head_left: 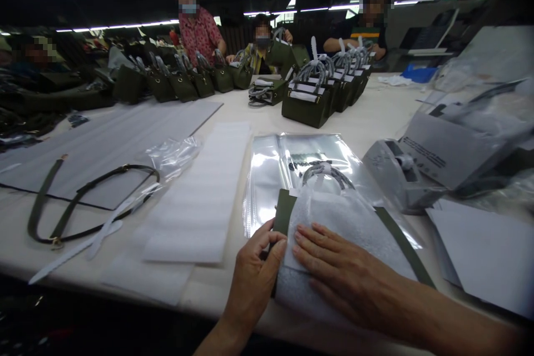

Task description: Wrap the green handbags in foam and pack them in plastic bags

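Observation:
A dark green handbag (283,206) lies before me, its front covered by a white translucent foam sheet (334,208). Wrapped handles (327,175) rise from its far side. My right hand (337,267) rests flat on the foam, fingers stretched out. At the bag's left edge, my left hand (258,267) pinches the rim of the bag and foam between thumb and fingers; exactly what lies in the pinch is partly hidden. Beneath the bag's far end is a stack of clear plastic bags (267,169).
Left lie white foam sheets (208,194), a green strap (69,217), white strips (104,236) and a grey board (104,150). Right stand a tape dispenser (400,172), a carton (450,139) and white paper (492,250). Green handbags (306,105) line the back, with several people behind.

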Demonstrator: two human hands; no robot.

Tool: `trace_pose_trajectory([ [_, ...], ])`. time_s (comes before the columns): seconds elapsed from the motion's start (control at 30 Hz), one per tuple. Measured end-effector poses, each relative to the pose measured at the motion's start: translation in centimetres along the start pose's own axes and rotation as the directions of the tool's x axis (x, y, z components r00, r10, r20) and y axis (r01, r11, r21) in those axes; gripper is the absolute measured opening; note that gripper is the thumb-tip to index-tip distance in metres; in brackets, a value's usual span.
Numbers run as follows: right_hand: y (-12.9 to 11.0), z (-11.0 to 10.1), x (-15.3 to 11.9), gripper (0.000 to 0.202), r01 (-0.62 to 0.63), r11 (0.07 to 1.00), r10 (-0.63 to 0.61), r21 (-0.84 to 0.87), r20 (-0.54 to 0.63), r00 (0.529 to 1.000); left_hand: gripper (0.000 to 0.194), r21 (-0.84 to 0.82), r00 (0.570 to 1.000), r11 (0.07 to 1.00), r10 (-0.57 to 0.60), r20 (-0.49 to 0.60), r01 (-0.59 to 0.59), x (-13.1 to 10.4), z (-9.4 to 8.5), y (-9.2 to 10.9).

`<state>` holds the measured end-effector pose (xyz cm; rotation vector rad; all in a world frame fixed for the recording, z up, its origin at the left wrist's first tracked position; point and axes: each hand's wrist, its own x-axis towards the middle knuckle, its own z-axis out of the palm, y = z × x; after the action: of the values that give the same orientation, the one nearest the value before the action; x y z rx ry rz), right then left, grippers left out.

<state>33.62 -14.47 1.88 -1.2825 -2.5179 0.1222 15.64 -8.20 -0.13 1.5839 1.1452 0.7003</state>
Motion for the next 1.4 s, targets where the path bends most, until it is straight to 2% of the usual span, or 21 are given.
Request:
trace_pose_trajectory([
  [0.1,0.4,0.3,-0.2,0.040,-0.004,0.995,0.017,0.096,-0.132,0.991,0.018,0.031,1.000,0.999,0.014,0.024,-0.015,-0.1,-0.2,0.2],
  [0.17,0.8,0.2,-0.5,0.038,-0.044,0.967,0.098,0.249,-0.209,0.973,0.015,0.125,0.995,0.988,0.085,0.053,-0.091,0.1,-0.2,0.7],
  [0.23,1.2,-0.3,-0.7,0.036,-0.109,0.902,0.225,0.417,-0.238,0.945,0.013,0.219,0.983,0.960,0.161,0.090,-0.178,0.3,0.0,1.4],
  [0.3,1.4,-0.7,-0.8,0.036,-0.126,0.861,0.272,0.493,-0.237,0.933,0.012,0.265,0.975,0.940,0.193,0.112,-0.216,0.5,0.3,2.0],
  [0.37,1.4,-0.9,-0.9,0.039,-0.066,0.892,0.196,0.448,-0.251,0.948,0.012,0.271,0.978,0.940,0.189,0.088,-0.206,0.6,0.6,2.2],
  [0.5,0.9,-0.7,-0.6,0.042,0.063,0.977,-0.009,0.202,-0.260,0.966,0.012,0.236,0.984,0.956,0.178,0.011,-0.175,0.8,0.8,1.8],
  [0.63,-0.2,-0.1,-0.2,0.034,0.226,0.965,-0.214,0.129,-0.105,0.971,0.012,0.214,0.982,0.959,0.189,0.010,-0.187,1.2,0.5,1.1],
  [0.73,-0.9,0.2,-0.2,0.032,0.232,0.964,-0.231,0.128,-0.019,0.973,0.012,0.164,0.988,0.975,0.149,0.030,-0.152,1.7,0.2,0.7],
  [0.87,-1.2,0.4,-0.2,0.028,0.213,0.970,-0.214,0.122,-0.001,0.977,0.012,0.141,0.985,0.975,0.169,0.033,-0.172,1.5,-0.1,0.3],
  [0.93,-1.2,0.4,-0.2,0.027,0.196,0.972,-0.196,0.130,-0.009,0.980,0.012,0.205,0.966,0.945,0.260,-0.005,-0.254,0.9,-0.3,0.0],
  [1.03,-1.3,0.4,0.0,0.024,0.154,0.975,-0.153,0.159,-0.017,0.988,0.019,0.325,0.905,0.861,0.424,-0.034,-0.391,-0.2,-0.5,-0.7],
  [1.13,-1.6,0.2,0.3,0.020,0.118,0.970,-0.108,0.210,-0.059,0.992,0.021,0.410,0.847,0.781,0.531,-0.036,-0.472,-1.2,-0.6,-1.5],
  [1.2,-1.8,0.1,0.4,0.017,0.065,0.971,-0.040,0.228,-0.110,0.993,0.018,0.430,0.812,0.735,0.584,-0.009,-0.524,-1.5,-0.7,-2.0],
  [1.33,-1.7,0.7,0.3,0.034,-0.101,0.978,0.143,0.183,-0.234,0.962,0.016,0.414,0.768,0.691,0.639,0.033,-0.593,-1.3,-0.9,-2.2],
  [1.4,-1.5,1.2,0.4,0.029,-0.132,0.982,0.163,0.133,-0.263,0.951,0.019,0.406,0.737,0.654,0.672,0.078,-0.639,-1.1,-1.2,-2.1],
])
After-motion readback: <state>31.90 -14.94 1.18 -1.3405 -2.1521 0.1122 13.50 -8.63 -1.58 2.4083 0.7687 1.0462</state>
